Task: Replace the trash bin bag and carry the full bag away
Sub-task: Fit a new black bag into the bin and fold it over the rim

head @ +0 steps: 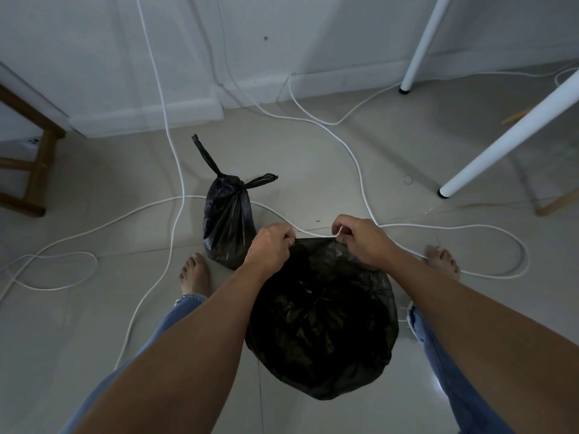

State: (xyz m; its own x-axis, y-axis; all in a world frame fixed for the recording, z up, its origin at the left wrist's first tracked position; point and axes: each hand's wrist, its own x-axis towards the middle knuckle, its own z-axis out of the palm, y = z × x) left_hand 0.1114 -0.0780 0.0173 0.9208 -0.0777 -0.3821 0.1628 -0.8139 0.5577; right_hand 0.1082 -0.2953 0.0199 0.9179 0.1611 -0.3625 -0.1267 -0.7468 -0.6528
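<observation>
No text, label, brand mark, number or sign is showing legibly anywhere; the knotted black plastic trash bag [227, 220] and the open crinkled black plastic bag [322, 324] are both showing plain, unprinted surfaces.

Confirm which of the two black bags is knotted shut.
The smaller bag on the floor: knotted neck, two tails sticking out. The larger bag is unknotted, its rim pinched by the left hand and right hand.
</observation>
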